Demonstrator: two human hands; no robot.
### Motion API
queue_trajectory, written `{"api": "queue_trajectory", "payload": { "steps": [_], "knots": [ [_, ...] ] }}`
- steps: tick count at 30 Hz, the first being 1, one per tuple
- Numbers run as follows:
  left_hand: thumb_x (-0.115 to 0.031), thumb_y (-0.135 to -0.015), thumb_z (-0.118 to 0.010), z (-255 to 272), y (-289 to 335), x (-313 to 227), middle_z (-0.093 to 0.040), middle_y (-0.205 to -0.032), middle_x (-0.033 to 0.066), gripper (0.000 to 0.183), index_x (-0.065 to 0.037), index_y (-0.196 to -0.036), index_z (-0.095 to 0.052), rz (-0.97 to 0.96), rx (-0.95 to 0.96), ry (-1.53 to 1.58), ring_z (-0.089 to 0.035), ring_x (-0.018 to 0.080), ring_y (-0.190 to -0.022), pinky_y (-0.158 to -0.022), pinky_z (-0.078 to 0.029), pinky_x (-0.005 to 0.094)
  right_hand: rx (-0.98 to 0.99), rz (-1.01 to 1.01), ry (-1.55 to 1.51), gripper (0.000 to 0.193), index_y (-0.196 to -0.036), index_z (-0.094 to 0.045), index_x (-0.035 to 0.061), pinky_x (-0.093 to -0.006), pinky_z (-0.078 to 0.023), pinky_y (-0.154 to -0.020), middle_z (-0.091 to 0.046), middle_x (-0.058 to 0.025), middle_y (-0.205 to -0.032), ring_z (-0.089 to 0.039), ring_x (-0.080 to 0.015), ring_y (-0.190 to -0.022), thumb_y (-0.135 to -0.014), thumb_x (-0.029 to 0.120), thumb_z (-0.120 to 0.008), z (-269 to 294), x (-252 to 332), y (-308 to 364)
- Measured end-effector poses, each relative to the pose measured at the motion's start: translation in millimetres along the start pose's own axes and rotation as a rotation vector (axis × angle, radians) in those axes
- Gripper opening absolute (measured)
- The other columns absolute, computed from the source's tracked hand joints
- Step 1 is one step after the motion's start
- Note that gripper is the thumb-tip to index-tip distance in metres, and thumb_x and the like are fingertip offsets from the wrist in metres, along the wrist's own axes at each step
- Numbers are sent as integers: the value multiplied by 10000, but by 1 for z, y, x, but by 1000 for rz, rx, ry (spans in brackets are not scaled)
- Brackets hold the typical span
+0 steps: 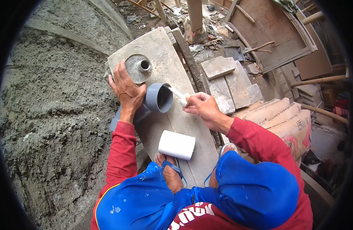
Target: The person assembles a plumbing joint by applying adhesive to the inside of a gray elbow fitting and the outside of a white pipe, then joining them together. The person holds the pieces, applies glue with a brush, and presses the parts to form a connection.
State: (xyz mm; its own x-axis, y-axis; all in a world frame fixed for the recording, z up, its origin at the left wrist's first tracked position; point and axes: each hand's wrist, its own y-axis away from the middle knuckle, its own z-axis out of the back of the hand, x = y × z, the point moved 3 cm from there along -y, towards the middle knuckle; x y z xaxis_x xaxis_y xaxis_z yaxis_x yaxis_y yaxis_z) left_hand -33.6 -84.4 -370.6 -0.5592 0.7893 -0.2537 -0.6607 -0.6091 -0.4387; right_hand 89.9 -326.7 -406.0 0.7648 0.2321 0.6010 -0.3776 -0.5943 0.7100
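Observation:
A round grey can (pixel 135 68) with a short open neck stands on a concrete slab (pixel 155 48). My left hand (pixel 128 86) is closed around its near left side, with the wrist beside a grey plastic pipe elbow (pixel 150 100). The elbow's open mouth faces right. Between the fingertips of my right hand (pixel 203 107) is a white-capped applicator (pixel 178 94); its pale stem reaches the elbow's rim, and the tip is hard to make out. A short white pipe piece (pixel 177 145) lies on the slab close to my feet.
Rough grey mortar or earth (pixel 65 115) fills the left side. Paper cement sacks (pixel 282 122) and stacked concrete blocks (pixel 226 78) stand to the right. A wooden panel (pixel 274 34) and scattered debris lie farther back. My sandalled feet (pixel 172 174) rest at the slab's near end.

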Motion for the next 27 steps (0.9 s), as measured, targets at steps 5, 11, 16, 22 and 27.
{"api": "queue_trajectory", "payload": {
  "steps": [5,11,16,22,27],
  "knots": [
    [-267,-675,-801,0,1,1,-463,-1485,143,987,-81,-1540,-363,16,17,11,-404,312,-1464,-1248,-163,617,140,619,571,291,-999,-617,-2,-286,-585,-694,-670,-111,-962,-690,-141,-759,-907,175,-829,-14,19,7],
    [-272,-663,-801,-3,-6,1,-459,-1490,139,998,-82,-1540,-364,13,-3,13,-400,309,-1467,-1251,-157,614,9,1079,1094,384,-1019,-570,20,-451,-551,-652,-592,-148,-889,-644,-356,-738,-823,213,-838,-17,40,1],
    [-279,-653,-804,-3,-6,0,-460,-1487,136,1012,-85,-1543,-363,15,-3,14,-403,307,-1464,-1253,-156,611,31,953,1261,424,-1039,-566,46,-494,-537,-658,-610,-178,-920,-652,-407,-773,-792,234,-854,-16,39,4],
    [-259,-684,-839,-1,-6,-2,-472,-1493,159,995,-63,-1537,-367,18,9,-9,-399,341,-1467,-1235,-213,607,228,663,1188,347,-1057,-640,27,-365,-530,-641,-678,-128,-842,-665,-241,-738,-833,225,-818,-19,54,-1],
    [-257,-684,-833,-1,-6,-2,-470,-1488,157,992,-63,-1537,-365,24,11,-10,-408,341,-1458,-1234,-215,610,381,248,654,283,-1097,-680,1,-254,-519,-655,-744,-80,-899,-660,-95,-760,-935,216,-767,-19,49,-7]
  ]
}}
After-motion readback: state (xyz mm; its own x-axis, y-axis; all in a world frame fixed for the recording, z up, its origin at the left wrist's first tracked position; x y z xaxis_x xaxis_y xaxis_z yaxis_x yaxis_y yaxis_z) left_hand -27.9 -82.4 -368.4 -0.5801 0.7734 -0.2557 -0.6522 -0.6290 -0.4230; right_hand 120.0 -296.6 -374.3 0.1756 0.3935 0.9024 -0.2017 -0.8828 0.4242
